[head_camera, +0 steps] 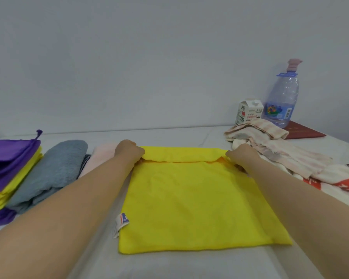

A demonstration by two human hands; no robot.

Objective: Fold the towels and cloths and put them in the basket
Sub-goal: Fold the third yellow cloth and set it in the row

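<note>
Yellow microfibre, soft and matt, lies flat on the white table (pixel 189 264) in front of me: this is the yellow cloth (pixel 199 202). It is nearly square, so I cannot name a long axis. Its far edge runs straight from one of my hands to the other, and a narrow strip of it is turned over toward me. A small white label (pixel 121 222) hangs from the left edge, nearer to me than my fingers.

Both my arms are stretched forward, the backs of the hands up. My left hand (pixel 129 151) grips the far left corner and my right hand (pixel 243 155) grips the far right corner, with fingers curled around the fabric.

Just left of my left fingers lie a pale pink towel (pixel 103 154), a fluffy grey-blue towel (pixel 54 170), then a stack of purple and yellow cloths (pixel 6 164). Right of my right fingers is a crumpled striped towel (pixel 270 150).
</note>
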